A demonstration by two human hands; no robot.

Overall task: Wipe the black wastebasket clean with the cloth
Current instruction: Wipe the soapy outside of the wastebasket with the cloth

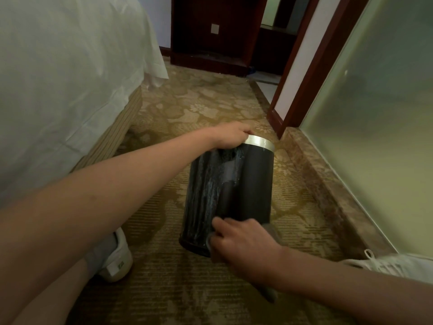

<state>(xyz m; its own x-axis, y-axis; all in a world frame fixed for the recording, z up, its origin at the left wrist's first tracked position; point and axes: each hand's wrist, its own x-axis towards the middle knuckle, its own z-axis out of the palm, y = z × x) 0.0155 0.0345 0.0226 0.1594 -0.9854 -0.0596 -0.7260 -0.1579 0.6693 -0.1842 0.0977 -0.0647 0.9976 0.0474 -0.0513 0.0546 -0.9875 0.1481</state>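
The black wastebasket point(246, 184) is leaning on the carpet point(210, 102), in the lane between the bed point(58, 78) and the marble ledge point(328, 184), top tipping away from the person. The left hand point(230, 137) is curling its fingers over the silver rim point(260, 141), gripping it. The right hand point(246, 245) is clutching the grey cloth point(269, 292) against the streaked lower wall. Open carpet is stretching ahead to the doorway point(269, 66).

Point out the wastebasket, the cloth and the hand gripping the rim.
wastebasket point(248, 184): head view, on the black side wall.
cloth point(269, 292): head view, on its trailing grey end.
left hand point(230, 137): head view, on the back of the hand.
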